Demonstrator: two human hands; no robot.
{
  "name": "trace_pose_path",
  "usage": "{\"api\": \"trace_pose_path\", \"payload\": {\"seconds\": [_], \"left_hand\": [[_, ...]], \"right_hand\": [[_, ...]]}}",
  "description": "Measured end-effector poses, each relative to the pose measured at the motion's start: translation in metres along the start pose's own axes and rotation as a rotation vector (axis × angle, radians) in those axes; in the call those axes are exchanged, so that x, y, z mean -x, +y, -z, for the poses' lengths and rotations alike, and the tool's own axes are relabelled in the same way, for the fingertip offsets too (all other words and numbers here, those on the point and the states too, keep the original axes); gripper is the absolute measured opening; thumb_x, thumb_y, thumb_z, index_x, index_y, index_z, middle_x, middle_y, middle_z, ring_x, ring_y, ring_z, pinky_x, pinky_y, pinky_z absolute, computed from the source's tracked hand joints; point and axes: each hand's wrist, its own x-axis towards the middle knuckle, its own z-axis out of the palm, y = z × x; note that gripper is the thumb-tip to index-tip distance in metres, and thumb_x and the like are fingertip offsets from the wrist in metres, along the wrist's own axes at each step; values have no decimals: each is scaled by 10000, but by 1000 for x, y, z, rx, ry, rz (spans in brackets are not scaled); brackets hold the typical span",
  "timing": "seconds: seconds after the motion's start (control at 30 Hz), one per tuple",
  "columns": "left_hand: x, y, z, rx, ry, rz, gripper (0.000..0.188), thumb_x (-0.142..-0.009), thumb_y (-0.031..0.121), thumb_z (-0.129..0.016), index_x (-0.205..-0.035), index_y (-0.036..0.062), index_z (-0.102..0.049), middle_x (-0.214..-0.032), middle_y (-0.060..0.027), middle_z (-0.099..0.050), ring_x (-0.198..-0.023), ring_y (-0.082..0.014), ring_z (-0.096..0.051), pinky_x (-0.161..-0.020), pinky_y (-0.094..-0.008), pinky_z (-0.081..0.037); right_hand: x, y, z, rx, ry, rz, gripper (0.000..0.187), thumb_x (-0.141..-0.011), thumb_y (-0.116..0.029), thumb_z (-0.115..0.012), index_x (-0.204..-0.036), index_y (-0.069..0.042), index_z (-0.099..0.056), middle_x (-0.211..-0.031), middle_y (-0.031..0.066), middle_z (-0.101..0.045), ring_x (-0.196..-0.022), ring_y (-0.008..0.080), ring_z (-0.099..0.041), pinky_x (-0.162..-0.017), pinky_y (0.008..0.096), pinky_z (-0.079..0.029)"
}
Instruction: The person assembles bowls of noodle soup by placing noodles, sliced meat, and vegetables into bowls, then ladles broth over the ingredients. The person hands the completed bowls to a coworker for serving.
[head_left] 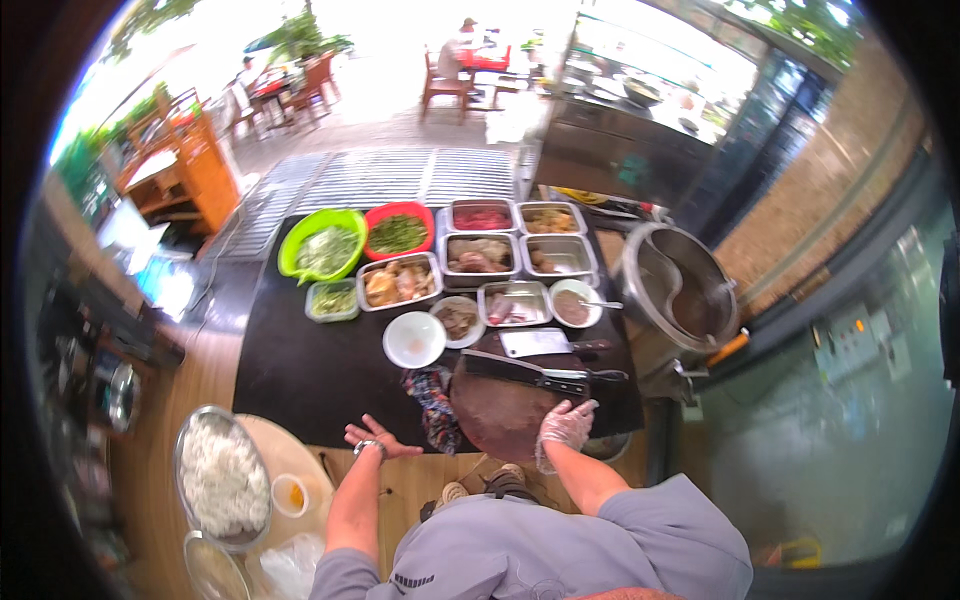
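Observation:
My left hand (pixel 380 438), bare with a wristwatch, hangs in front of the dark table's near edge with its fingers spread and nothing in them. In a clear plastic glove, my right hand (pixel 567 426) is at the right edge of the round brown chopping board (pixel 495 412). Its fingers look stretched out, and I see nothing held. Across the board's far side lie dark-handled knives (pixel 500 368), and behind them is a broad-bladed cleaver (pixel 533 343). A crumpled patterned cloth (pixel 434 408) lies left of the board, beside a white bowl (pixel 414 340).
Steel trays of meat (pixel 478 256), a green basin (pixel 322 246) and a red basin (pixel 399 231) of greens fill the table's far side. A large divided steel pot (pixel 682 285) stands right. At lower left, a round stand holds a tray of white noodle-like food (pixel 224 478).

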Motion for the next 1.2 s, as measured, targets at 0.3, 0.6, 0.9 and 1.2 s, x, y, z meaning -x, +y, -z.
{"api": "trace_pose_path", "payload": {"seconds": [0.3,0.6,0.9,1.2], "left_hand": [[-14,-5,-15,-55,38,-4,1783,-497,914,-778,-1514,19,382,-1591,-381,324,-1472,-586,279,-1212,-670,73],[-5,-1,-11,-143,7,-44,1752,-548,929,-734,-1505,-76,335,-1523,-471,329,-1405,-658,313,-1172,-723,101],[-21,-5,-22,-44,41,-16,1806,-479,942,-758,-1500,-19,380,-1523,-443,365,-1439,-611,308,-1213,-669,54],[-12,-5,-13,-57,54,-24,1793,-474,921,-780,-1546,10,333,-1570,-434,299,-1484,-594,245,-1222,-657,62]], "right_hand": [[6,-5,5,51,-54,-51,671,-1028,-399,-501,-1570,-39,-337,-1435,235,-557,-1267,387,-610,-1029,499,-527],[3,-2,-2,68,-53,-46,674,-1037,-414,-497,-1581,-50,-339,-1440,221,-561,-1238,372,-629,-1021,479,-531],[1,1,-9,61,-18,-43,668,-1030,-416,-502,-1571,-57,-345,-1420,218,-571,-1228,382,-629,-1017,495,-526],[6,1,6,-5,-100,-4,701,-1032,-407,-488,-1571,4,-311,-1457,272,-522,-1308,412,-565,-1079,516,-483]]}}
